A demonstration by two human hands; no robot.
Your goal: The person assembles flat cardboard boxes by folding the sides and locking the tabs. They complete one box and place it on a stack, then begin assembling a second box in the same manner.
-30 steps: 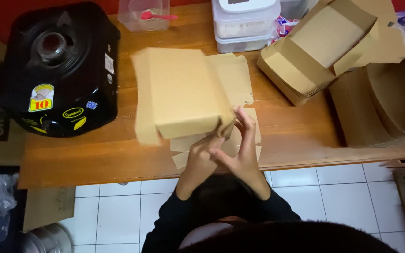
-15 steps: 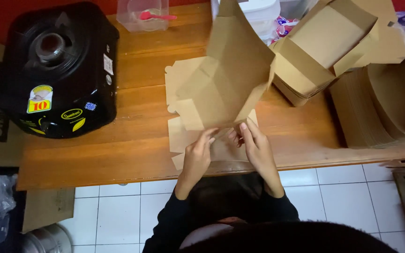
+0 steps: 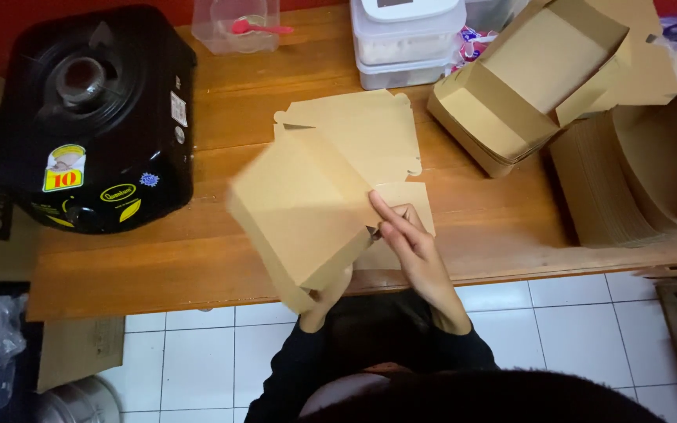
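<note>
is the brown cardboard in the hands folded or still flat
Folded: the cardboard piece shows a raised side wall along its lower edge, unlike the flat sheet behind it.
</note>
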